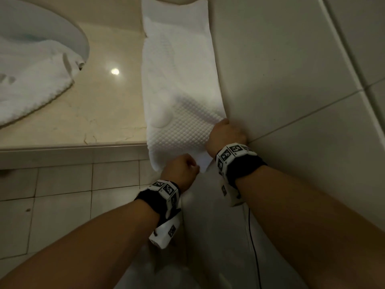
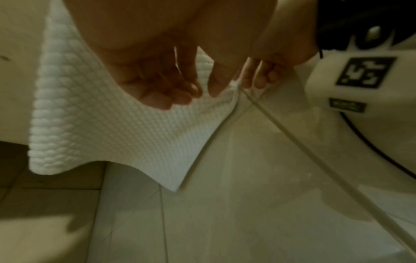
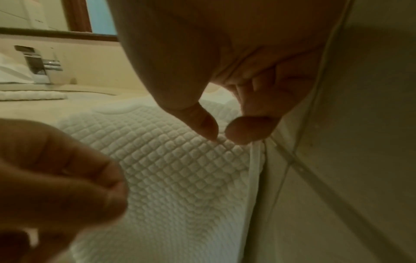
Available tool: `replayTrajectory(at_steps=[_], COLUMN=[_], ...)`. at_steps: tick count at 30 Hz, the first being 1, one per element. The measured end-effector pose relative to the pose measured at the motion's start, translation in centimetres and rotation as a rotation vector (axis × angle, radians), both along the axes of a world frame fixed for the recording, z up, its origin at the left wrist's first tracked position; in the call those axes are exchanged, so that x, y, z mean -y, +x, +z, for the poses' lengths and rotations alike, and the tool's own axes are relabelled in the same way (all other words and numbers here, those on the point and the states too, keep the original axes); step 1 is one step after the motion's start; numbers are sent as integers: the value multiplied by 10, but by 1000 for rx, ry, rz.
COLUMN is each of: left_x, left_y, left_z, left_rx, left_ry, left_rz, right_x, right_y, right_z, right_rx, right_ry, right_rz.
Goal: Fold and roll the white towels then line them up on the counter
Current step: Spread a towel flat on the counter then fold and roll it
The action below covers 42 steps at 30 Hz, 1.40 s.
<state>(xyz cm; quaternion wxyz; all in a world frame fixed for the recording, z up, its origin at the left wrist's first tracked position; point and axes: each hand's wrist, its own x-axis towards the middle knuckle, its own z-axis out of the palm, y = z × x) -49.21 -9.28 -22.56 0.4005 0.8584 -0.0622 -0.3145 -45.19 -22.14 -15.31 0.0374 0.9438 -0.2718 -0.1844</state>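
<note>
A long white waffle towel (image 1: 179, 101), folded into a narrow strip, lies on the beige counter (image 1: 100, 113) against the right wall. Its near end hangs over the counter's front edge. My left hand (image 1: 180, 166) is curled at the lower edge of that hanging end; the left wrist view shows its fingers and thumb (image 2: 198, 92) gripping the towel (image 2: 112, 128). My right hand (image 1: 226, 133) is at the towel's right edge beside the wall, thumb and forefinger (image 3: 221, 137) pinching the fabric (image 3: 180, 169). The left hand (image 3: 63, 178) shows blurred at lower left there.
A second white towel (image 1: 31, 80) spills from the round sink basin (image 1: 68, 32) at upper left. A chrome faucet (image 3: 38, 64) stands behind it. The tiled wall (image 1: 281, 80) runs close along the right. A black cable (image 1: 253, 247) hangs below my right wrist.
</note>
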Motion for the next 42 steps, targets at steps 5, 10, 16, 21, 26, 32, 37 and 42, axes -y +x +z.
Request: replayTrajectory(at_steps=[5,10,16,21,26,32,37,42], left_x=[-30,-48,-60,-59,-63,-92,-135,-170], left_y=[18,22,35,30,25,30,30,22], left_z=[2,2,-1,-6,-3,7,-3,-13], left_rx=[86,26,-55,-127,-42,10,4,-45], left_ry=[155,101,-46,-136,-202,-173,-95,-61], left_rz=[341,599,907,759,684,703,732,697], right_x=[0,0,0,0,-4,-14,-34,-54], right_y=[6,10,7,-4,-9,-12,-8,0], right_z=[0,-3,-9,-12,-16,-30,-30,-34], right_rx=[4,-16,31,63,78,165,199,319], right_ry=[104,156,217,218,218,354,480,659], right_rz=[-134,-147,-194,-266,-317,-320,-312,-394])
